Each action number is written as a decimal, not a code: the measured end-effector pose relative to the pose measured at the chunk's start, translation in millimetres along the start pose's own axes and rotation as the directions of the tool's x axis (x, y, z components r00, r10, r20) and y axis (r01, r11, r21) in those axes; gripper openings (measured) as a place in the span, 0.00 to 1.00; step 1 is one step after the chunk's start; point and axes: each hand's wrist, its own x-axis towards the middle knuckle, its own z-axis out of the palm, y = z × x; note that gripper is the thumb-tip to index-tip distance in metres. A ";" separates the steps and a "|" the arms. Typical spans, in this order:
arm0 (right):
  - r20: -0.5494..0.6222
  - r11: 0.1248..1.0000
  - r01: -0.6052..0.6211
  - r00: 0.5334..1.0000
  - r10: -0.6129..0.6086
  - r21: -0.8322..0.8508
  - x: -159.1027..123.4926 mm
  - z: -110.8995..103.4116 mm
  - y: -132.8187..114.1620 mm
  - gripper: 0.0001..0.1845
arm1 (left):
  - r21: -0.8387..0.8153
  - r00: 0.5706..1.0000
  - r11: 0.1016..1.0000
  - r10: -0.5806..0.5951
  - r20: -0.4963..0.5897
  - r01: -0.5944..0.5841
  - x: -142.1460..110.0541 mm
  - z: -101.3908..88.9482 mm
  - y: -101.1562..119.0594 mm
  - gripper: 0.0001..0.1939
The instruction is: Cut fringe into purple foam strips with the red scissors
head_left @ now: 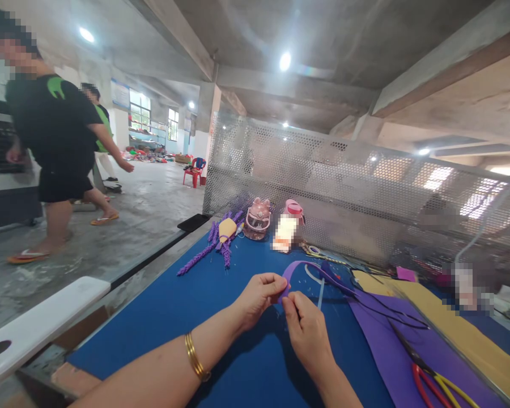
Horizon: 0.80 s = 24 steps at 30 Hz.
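Note:
My left hand (258, 296) and my right hand (306, 334) meet over the blue table (187, 317). Both pinch a narrow purple foam strip (300, 267) that curves up and away to the right. The left fingers are closed on the strip's near end; the right fingers are pinched on it just below. A gold bangle sits on my left wrist. To the right lie a purple foam sheet (403, 351) and a yellow foam sheet (450, 323).
Finished purple foam stems (215, 245) lie at the table's far left. A pink helmet-shaped item (257, 218) and a pink bottle (292, 212) stand by the perforated metal screen (365, 192). Red and yellow scissors (433, 377) rest on the purple sheet. Two people walk at left.

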 end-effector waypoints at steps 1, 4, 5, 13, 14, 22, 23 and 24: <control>0.003 1.000 0.006 1.000 -0.006 -0.004 -0.2 -0.7 -0.2 0.17 | -0.002 1.000 1.000 -0.004 -0.002 0.004 -0.2 0.5 0.7 0.16; 0.011 1.000 0.011 1.000 -0.011 -0.009 -0.3 -2.1 -0.3 0.16 | -0.014 1.000 1.000 -0.001 -0.017 0.001 -0.6 1.8 2.8 0.16; 0.014 1.000 0.013 1.000 -0.012 -0.011 -0.2 -2.0 -0.1 0.15 | -0.018 1.000 1.000 0.001 -0.025 -0.002 -0.7 2.1 3.2 0.16; 0.033 0.992 0.108 0.994 -0.106 -0.060 -0.6 0.4 0.1 0.16 | 0.016 1.000 1.000 -0.022 -0.016 0.023 0.5 -1.7 1.0 0.16; 0.040 0.990 0.126 0.992 -0.124 -0.058 -0.8 -1.0 -0.4 0.16 | 0.031 0.999 0.999 -0.033 -0.015 0.033 0.6 -2.2 0.9 0.17; -0.284 0.971 0.131 0.941 -0.185 -0.200 4.1 -15.8 4.9 0.11 | 0.059 0.993 0.994 -0.093 0.078 0.089 -1.5 -0.4 4.0 0.14; -0.296 0.955 0.149 0.929 -0.224 -0.258 5.0 -16.5 5.9 0.13 | 0.069 0.991 0.993 -0.097 0.095 0.091 -2.5 0.0 4.4 0.14; -0.282 0.934 0.174 0.922 -0.266 -0.310 5.6 -16.9 6.7 0.14 | 0.085 0.989 0.993 -0.097 0.116 0.087 -3.4 0.3 4.8 0.14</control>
